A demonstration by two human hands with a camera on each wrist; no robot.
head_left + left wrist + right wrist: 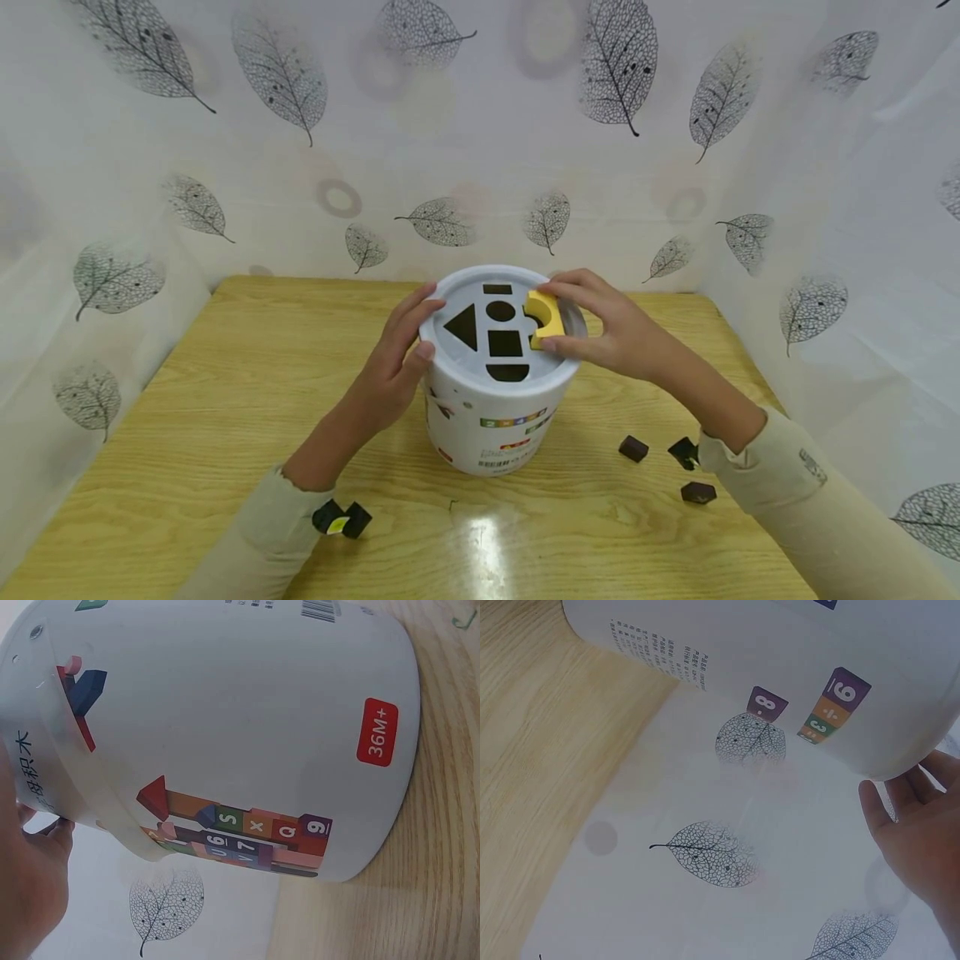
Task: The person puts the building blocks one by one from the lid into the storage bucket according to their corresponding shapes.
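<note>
A white bucket [450, 417] printed with colourful letter and number blocks stands upright on the table. Its grey-white lid [467, 367] has several cut-out holes, among them a triangle, a circle and a square. My left hand [392, 354] rests on the lid's left rim, fingers extended along the edge and thumb nearer me. On the other side, my right hand [618, 333] pinches a yellow arch-shaped block [553, 315] between thumb and fingers. The block lies over the lid's right part, its curved notch facing left, covering part of the holes there.
Two small dark brown blocks, one [633, 448] nearer the bucket and another [698, 492] closer to me, lie on the wooden table [262, 400] near the right sleeve. A white leaf-patterned cloth [480, 150] hangs behind and at both sides. Black wrist cameras sit at both cuffs.
</note>
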